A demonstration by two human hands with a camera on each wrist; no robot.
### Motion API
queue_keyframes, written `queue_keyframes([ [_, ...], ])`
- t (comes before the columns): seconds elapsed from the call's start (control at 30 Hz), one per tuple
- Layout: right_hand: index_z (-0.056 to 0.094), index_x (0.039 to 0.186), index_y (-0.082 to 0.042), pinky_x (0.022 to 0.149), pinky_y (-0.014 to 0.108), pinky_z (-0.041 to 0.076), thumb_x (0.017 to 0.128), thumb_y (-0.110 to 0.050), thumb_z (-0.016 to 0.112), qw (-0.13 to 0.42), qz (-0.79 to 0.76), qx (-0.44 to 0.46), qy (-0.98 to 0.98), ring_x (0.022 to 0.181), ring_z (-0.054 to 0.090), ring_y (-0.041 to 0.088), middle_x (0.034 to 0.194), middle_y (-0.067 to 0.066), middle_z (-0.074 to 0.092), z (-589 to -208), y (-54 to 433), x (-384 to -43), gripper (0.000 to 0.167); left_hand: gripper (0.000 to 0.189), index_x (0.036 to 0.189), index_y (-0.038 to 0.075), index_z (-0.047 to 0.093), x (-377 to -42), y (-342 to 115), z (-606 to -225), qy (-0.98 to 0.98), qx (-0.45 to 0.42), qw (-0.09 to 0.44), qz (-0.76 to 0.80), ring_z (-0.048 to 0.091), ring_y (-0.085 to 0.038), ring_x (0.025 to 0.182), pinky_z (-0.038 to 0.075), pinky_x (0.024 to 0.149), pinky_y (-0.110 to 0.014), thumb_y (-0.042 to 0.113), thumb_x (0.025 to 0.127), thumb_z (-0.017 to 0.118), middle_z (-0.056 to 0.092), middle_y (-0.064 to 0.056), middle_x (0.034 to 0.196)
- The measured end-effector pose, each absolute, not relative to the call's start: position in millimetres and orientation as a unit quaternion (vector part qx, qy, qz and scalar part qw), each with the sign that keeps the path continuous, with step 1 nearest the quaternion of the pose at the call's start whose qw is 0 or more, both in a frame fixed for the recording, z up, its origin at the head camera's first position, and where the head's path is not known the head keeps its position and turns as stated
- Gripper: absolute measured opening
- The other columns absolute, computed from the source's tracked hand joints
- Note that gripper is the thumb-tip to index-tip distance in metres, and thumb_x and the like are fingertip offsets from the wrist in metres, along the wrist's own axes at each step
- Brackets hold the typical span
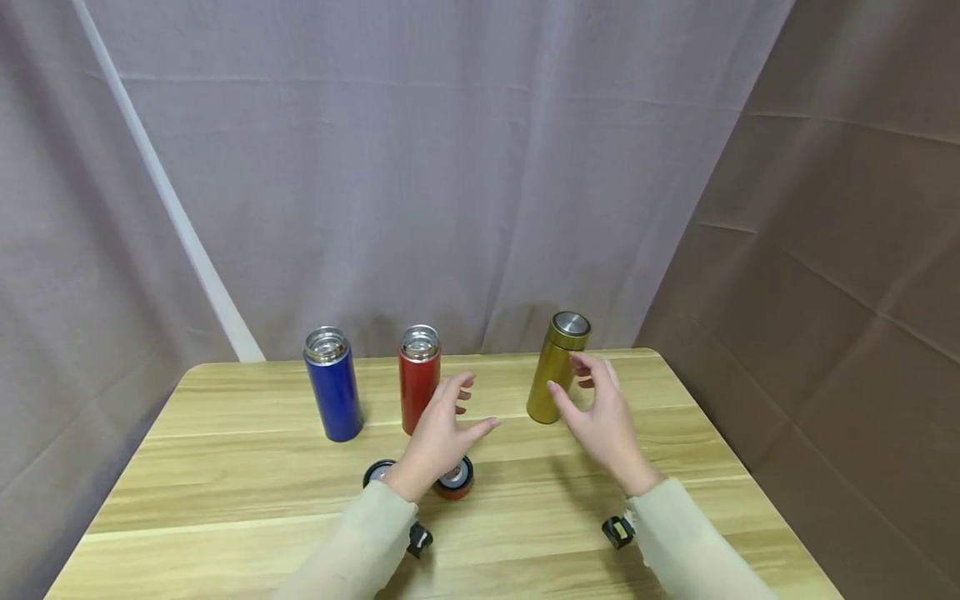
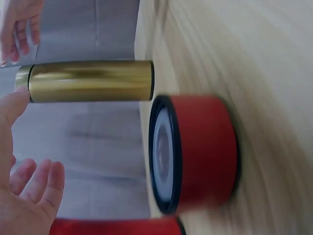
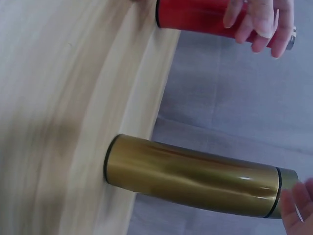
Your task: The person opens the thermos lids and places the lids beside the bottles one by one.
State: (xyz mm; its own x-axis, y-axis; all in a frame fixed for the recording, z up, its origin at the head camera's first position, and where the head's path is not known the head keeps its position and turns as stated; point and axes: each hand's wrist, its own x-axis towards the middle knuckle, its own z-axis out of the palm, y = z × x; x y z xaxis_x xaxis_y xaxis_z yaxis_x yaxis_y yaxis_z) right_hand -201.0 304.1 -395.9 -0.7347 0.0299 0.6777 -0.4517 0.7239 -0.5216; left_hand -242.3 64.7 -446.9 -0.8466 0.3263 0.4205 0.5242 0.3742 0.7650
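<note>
A gold thermos flask (image 1: 552,375) with its lid on stands upright at the right of the table. My right hand (image 1: 602,412) is beside it, thumb and fingers spread apart near its upper part, gripping nothing. My left hand (image 1: 441,429) hovers in front of a red thermos flask (image 1: 417,390), overlapping it in the head view, with its thumb held away from bent, relaxed fingers. The red flask has no lid and shows a steel neck. In the left wrist view, a red lid (image 2: 205,152) lies on the table close by the left hand.
A lidless blue thermos flask (image 1: 334,396) stands left of the red one. Another lid (image 1: 377,471) is partly hidden behind the left wrist. The wooden table (image 1: 225,483) ends at a grey curtain (image 1: 420,167) behind and a brown one (image 1: 840,292) on the right.
</note>
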Motion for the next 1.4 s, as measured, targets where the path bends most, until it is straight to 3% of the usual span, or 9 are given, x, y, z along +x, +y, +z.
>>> queue_keyframes([
  [0.2, 0.039, 0.141, -0.003, 0.100, 0.049, 0.036, 0.081, -0.021, 0.077, 0.385, 0.321, 0.097, -0.860, 0.122, 0.041, 0.032, 0.134, 0.019, 0.039, -387, 311, -212, 0.073, 0.077, 0.147, 0.018, 0.036, -247, 89, -451, -0.820, -0.267, 0.058, -0.504, 0.053, -0.019, 0.115, 0.049, 0.092, -0.037, 0.040, 0.084, 0.074, 0.049, -0.003, 0.134],
  [0.43, 0.016, 0.153, -0.012, 0.106, 0.054, 0.031, 0.083, -0.040, 0.074, 0.316, 0.363, 0.024, -0.876, 0.133, 0.032, 0.035, 0.147, 0.018, 0.028, -386, 316, -228, 0.095, 0.084, 0.151, 0.017, 0.031, -253, 115, -459, -0.807, -0.251, 0.010, -0.534, 0.051, -0.021, 0.121, 0.047, 0.095, -0.037, 0.045, 0.083, 0.073, 0.045, -0.002, 0.143],
  [0.63, 0.008, 0.155, -0.015, 0.108, 0.056, 0.027, 0.083, -0.045, 0.072, 0.290, 0.379, 0.002, -0.879, 0.138, 0.027, 0.035, 0.154, 0.017, 0.021, -387, 319, -235, 0.100, 0.099, 0.155, 0.019, 0.018, -259, 139, -457, -0.812, -0.265, -0.022, -0.519, 0.046, -0.023, 0.129, 0.043, 0.100, -0.036, 0.056, 0.081, 0.070, 0.032, -0.004, 0.153],
  [0.83, 0.007, 0.156, -0.019, 0.106, 0.062, 0.027, 0.084, -0.045, 0.071, 0.271, 0.370, 0.016, -0.888, 0.139, 0.026, 0.037, 0.155, 0.016, 0.021, -391, 318, -238, 0.100, 0.105, 0.156, 0.028, 0.001, -265, 157, -449, -0.800, -0.284, -0.049, -0.526, 0.036, -0.027, 0.136, 0.035, 0.106, -0.038, 0.058, 0.081, 0.069, 0.015, -0.001, 0.159],
  [1.03, 0.018, 0.154, -0.011, 0.105, 0.059, 0.031, 0.088, -0.044, 0.067, 0.278, 0.354, 0.036, -0.892, 0.135, 0.032, 0.037, 0.153, 0.016, 0.023, -394, 314, -238, 0.088, 0.106, 0.155, 0.029, -0.005, -271, 167, -443, -0.788, -0.286, -0.056, -0.542, 0.030, -0.022, 0.139, 0.029, 0.110, -0.040, 0.045, 0.083, 0.072, 0.023, -0.002, 0.157],
  [1.2, 0.031, 0.142, 0.001, 0.099, 0.051, 0.042, 0.087, -0.035, 0.071, 0.322, 0.353, 0.057, -0.877, 0.125, 0.044, 0.038, 0.146, 0.022, 0.031, -396, 309, -236, 0.077, 0.105, 0.156, 0.026, 0.000, -270, 168, -445, -0.789, -0.276, -0.053, -0.547, 0.029, -0.018, 0.139, 0.024, 0.112, -0.040, 0.032, 0.083, 0.075, 0.023, -0.002, 0.157],
  [1.4, 0.037, 0.130, 0.001, 0.093, 0.049, 0.047, 0.082, -0.030, 0.078, 0.359, 0.332, 0.034, -0.872, 0.117, 0.051, 0.039, 0.138, 0.024, 0.039, -404, 309, -233, 0.070, 0.095, 0.155, 0.024, 0.013, -266, 172, -451, -0.784, -0.295, -0.022, -0.547, 0.034, -0.015, 0.135, 0.029, 0.110, -0.036, 0.026, 0.083, 0.076, 0.024, 0.002, 0.153],
])
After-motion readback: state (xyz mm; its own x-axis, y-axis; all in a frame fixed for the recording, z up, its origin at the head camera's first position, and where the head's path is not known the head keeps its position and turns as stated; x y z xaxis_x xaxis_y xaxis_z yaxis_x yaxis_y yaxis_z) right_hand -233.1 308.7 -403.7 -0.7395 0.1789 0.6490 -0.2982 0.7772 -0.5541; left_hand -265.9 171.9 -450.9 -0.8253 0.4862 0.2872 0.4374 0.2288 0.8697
